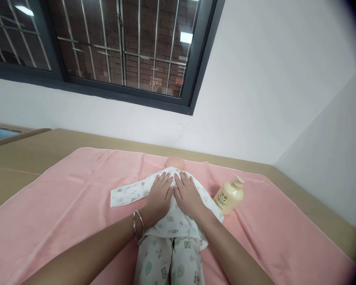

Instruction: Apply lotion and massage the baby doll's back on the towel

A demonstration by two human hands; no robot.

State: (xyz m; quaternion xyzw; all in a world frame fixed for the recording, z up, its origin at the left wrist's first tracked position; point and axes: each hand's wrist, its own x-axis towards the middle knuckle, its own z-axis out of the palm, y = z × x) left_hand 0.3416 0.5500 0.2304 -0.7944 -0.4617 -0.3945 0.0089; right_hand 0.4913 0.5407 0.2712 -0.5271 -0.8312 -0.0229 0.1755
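Note:
A baby doll point(175, 162) lies on a pink blanket, its round head pointing toward the wall. It wears a white patterned top point(173, 225) with long sleeves and matching trousers point(157, 259). My left hand point(160, 194) rests flat on the chest of the top, fingers stretched out, with a bangle on the wrist. Beside it my right hand point(188, 194) lies flat on the same chest, fingers extended, the two thumbs close together. One sleeve spreads out to the left; the other is partly behind my right wrist.
A pale yellow pump bottle point(230, 196) stands on the pink blanket point(86, 190), right of the doll. The blanket covers a tan tabletop point(17, 158) against a white wall point(240, 99). Above is a dark-framed window point(192, 91) with metal bars. Something blue point(1, 133) shows at far left.

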